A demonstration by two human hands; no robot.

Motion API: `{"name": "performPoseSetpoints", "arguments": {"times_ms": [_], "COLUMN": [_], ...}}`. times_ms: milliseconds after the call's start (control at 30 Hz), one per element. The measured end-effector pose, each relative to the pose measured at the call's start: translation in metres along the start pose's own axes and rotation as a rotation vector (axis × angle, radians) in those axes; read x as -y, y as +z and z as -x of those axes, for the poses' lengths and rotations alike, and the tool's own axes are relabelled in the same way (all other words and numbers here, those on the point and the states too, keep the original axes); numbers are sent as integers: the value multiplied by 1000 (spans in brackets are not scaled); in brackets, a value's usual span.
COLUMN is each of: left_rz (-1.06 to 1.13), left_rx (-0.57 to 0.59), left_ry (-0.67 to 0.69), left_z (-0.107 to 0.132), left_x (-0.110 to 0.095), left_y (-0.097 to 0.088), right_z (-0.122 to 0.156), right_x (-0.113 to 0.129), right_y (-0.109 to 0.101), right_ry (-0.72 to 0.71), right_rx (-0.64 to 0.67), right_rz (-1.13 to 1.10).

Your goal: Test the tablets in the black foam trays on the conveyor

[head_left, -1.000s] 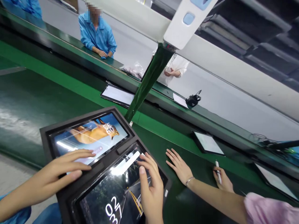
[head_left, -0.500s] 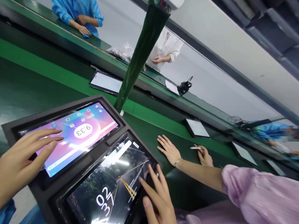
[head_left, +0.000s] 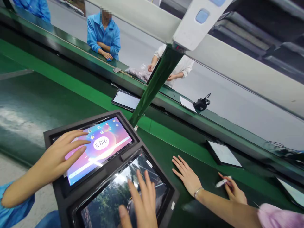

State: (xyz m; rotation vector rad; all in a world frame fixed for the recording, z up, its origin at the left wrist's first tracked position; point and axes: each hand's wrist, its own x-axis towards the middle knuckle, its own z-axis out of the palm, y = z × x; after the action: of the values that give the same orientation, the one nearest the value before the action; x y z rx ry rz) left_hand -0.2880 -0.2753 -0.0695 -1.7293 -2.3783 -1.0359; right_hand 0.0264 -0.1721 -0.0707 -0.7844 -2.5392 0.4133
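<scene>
My left hand (head_left: 67,153) is open, fingers stretched over the left part of a tablet (head_left: 114,134) with a lit pink and blue home screen reading 9:33. My right hand (head_left: 142,199) is spread over a second tablet (head_left: 102,198), whose screen shows trees under a bright sky. Whether its fingertips touch the glass I cannot tell. Each tablet lies in its own recess of a black tray (head_left: 174,193). The right hand hides much of the second screen, and the lower frame edge cuts that tablet off.
A co-worker's hand (head_left: 188,180) lies on the green bench (head_left: 161,142) to the right; their other hand (head_left: 235,190) holds a white pen (head_left: 223,182). More tablets (head_left: 224,153) lie along the bench. A green-wrapped post (head_left: 156,85) rises beyond the tray. People stand across the bench.
My right hand has moved left from the second tablet's edge to over its screen, where the large clock digits no longer show. My left hand stays over the first tablet. The camera view has shifted.
</scene>
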Motion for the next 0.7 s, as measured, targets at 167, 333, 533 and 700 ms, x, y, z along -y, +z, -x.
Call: {"name": "performPoseSetpoints", "arguments": {"times_ms": [167,333,533,700], "left_rz": [-212,-287,-344,-287], "left_rx": [178,250,229,129], "left_ry": [219,273,225,147], "left_z": [-86,-134,-131,-131], "left_x": [9,10,16,22], "left_y": [6,33,42,26], "right_z": [17,20,14,17], "right_x": [-7,-7,-1,-1], "right_y": [-5,3,-4,-18], "right_ry": [196,274,308,386], "right_rx": [-252,-358,-365,-439], "right_rz": [-80,-116,-232,-280]}}
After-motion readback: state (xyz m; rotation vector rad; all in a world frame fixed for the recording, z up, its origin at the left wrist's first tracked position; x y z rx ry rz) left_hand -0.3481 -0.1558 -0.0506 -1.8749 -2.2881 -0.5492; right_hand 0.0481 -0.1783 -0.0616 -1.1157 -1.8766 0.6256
